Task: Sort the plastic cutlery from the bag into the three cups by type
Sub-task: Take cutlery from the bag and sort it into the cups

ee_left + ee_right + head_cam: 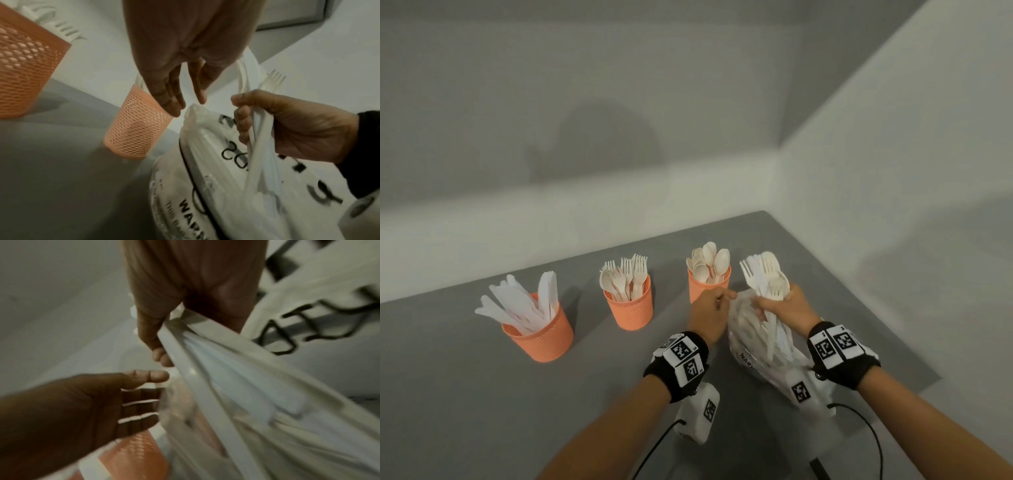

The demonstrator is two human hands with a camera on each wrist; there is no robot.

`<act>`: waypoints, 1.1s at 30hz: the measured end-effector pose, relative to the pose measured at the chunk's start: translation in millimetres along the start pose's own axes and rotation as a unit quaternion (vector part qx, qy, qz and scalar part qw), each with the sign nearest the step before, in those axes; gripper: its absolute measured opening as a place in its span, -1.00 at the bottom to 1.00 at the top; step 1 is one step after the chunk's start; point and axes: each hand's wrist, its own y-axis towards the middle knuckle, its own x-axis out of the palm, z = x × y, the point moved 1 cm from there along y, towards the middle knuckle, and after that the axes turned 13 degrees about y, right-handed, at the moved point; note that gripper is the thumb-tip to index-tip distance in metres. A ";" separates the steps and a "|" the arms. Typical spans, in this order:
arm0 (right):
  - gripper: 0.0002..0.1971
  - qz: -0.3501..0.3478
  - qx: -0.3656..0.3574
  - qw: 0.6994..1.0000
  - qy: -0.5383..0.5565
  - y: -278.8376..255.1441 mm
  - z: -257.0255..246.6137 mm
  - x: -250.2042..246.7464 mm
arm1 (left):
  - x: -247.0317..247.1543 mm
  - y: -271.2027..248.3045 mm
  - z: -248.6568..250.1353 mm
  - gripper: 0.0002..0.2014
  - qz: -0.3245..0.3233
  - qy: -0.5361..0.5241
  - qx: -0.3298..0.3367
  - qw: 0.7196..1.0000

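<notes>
Head view first: grey surface (pixel 465 394) with three orange mesh cups lined up left of the bag (pixel 760 356). Knife cup (pixel 541 337) farthest from the bag, fork cup (pixel 630 310) in the middle, spoon cup (pixel 707 286) right beside the bag's mouth. All three already well stocked, so probably deep into the sort. Right hand (pixel 784 306) clamped round a mixed bundle of cutlery (pixel 765 274) at the bag's mouth, forks and a spoon fanning out above the fist, handles still down inside the bag. Probably grabbing a bunch at once to save trips. Left hand (pixel 709 313) just left of the bag's mouth, fingers up against the plastic.

Left wrist view: left hand's fingers (pixel 172 105) straight and slightly apart, tips just at the bag's crumpled rim (pixel 194 108), nothing pinched. Looks like going for the rim to pin the bag so it stays down while the bundle comes out. Spoon cup just beyond those fingertips.

Right wrist view: pretty blurry, but right hand's fingers (pixel 160 356) wrapped round white handles (pixel 185 353), bag film draped below. Left hand flat and open just beside the bag.
</notes>
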 end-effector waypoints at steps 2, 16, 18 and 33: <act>-0.87 0.018 -0.013 0.998 0.055 5.9 -12.0 12.7 | -9.3 -1.6 -3.1 -0.77 0.031 -0.060 -0.033 0.997; -0.89 -0.004 0.051 0.959 0.277 16.1 -5.2 154.0 | -70.3 -54.2 -42.8 -0.51 -0.089 -0.443 -0.288 0.845; -0.64 -0.004 0.079 0.951 0.298 15.1 -2.1 168.3 | -77.9 -61.0 -44.1 -0.49 -0.092 -0.436 -0.276 0.852; -0.82 -0.155 0.122 0.954 0.224 -2.8 11.7 216.2 | -107.1 -98.9 -59.3 -0.87 -0.056 -0.207 -0.178 0.960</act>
